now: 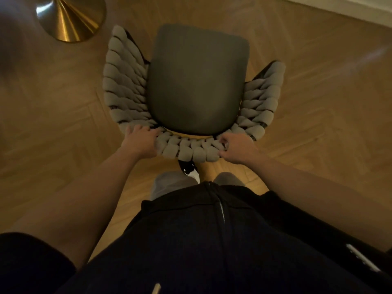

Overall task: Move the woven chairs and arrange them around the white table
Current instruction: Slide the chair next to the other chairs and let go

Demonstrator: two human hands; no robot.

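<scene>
From the head view I'm standing right behind a woven chair at centre frame, my left hand and right hand each curled round the braided top of its backrest, one at each rear corner, so I judge this the carrying or positioning step. The brass cone base in the upper left (presumably the white table's pedestal; the counter top itself is only a blur at the left edge) lies near the chair's front-left arm. Next I'd push forward and swing slightly left so the seat faces it, minding the legs on the wooden floor.
</scene>
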